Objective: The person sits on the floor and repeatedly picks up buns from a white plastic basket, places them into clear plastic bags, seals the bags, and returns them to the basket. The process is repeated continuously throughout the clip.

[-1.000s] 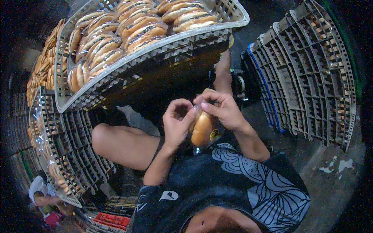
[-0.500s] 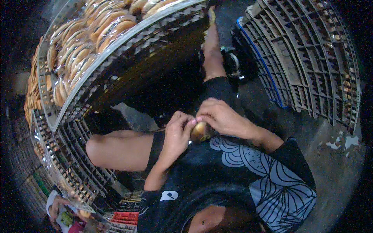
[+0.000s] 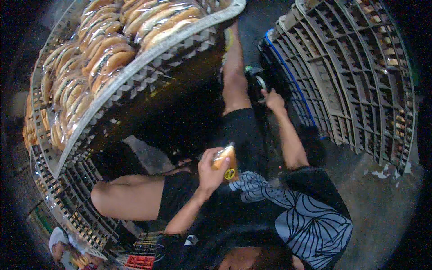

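Observation:
My left hand [image 3: 211, 173] is closed around a bread bun in a clear plastic bag [image 3: 229, 173], held above my lap. A round yellow label shows on the bag, and its gathered end points up and away from me. My right arm stretches forward beside my right leg. My right hand [image 3: 274, 101], small in the picture, has its fingers drawn together at the edge of a pale ring-shaped thing [image 3: 261, 83] with a green part near it. What the fingertips pinch is too small to make out.
A large grey plastic crate [image 3: 135, 67] full of bagged buns [image 3: 105, 58] stands at the front left. Stacked crates [image 3: 333, 76] rise on the right, one edged in blue. More crates [image 3: 85, 193] stand at the left; another person [image 3: 63, 247] is at the lower left.
My hands have come apart. The right hand has left the bag and reached forward to the pale ring, while the left keeps hold of the bagged bun. The view has shifted slightly.

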Available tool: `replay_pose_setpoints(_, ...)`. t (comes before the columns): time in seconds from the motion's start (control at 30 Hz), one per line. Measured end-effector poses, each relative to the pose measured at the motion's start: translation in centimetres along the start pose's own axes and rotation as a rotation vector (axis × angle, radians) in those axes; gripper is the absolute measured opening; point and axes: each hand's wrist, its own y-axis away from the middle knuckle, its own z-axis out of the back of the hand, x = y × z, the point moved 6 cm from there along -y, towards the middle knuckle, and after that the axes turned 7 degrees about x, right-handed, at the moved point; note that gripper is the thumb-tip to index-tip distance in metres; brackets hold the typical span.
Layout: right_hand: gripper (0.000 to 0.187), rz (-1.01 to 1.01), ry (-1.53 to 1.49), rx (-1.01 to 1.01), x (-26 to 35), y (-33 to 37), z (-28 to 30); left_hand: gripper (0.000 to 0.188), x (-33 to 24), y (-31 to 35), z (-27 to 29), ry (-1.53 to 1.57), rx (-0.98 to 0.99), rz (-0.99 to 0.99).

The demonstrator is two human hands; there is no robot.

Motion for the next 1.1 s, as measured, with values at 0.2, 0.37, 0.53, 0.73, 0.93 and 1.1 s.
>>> replay_pose_setpoints(0.2,0.032,0.118,-0.221,0.121,-6.1,-3.4,-5.0,0.017,0.1,-1.6,2.8,0.113,-0.194,0.157)
replay_pose_setpoints(0.37,0.024,-0.168,-0.144,0.283,-10.8,4.3,-8.0,0.019,-1.4,-2.9,4.8,0.061,-0.249,-0.032)
replay_pose_setpoints(0.53,0.025,0.82,-0.751,0.429,6.7,14.6,6.9,0.016,-3.8,-3.3,5.2,-0.119,-0.395,-0.381)
replay_pose_setpoints(0.73,0.029,1.3,-0.39,0.437,21.9,24.7,15.4,0.018,-10.1,-1.2,6.5,-0.253,-0.458,-0.938)
replay_pose_setpoints(0.93,0.036,1.315,-0.167,0.695,24.4,22.1,11.1,0.019,-12.6,-1.3,8.0,-0.102,-0.528,-0.934)
replay_pose_setpoints(1.1,0.044,1.142,-0.873,0.552,27.8,24.7,18.0,0.028,-15.3,-4.9,12.5,-0.145,-0.665,-0.715)
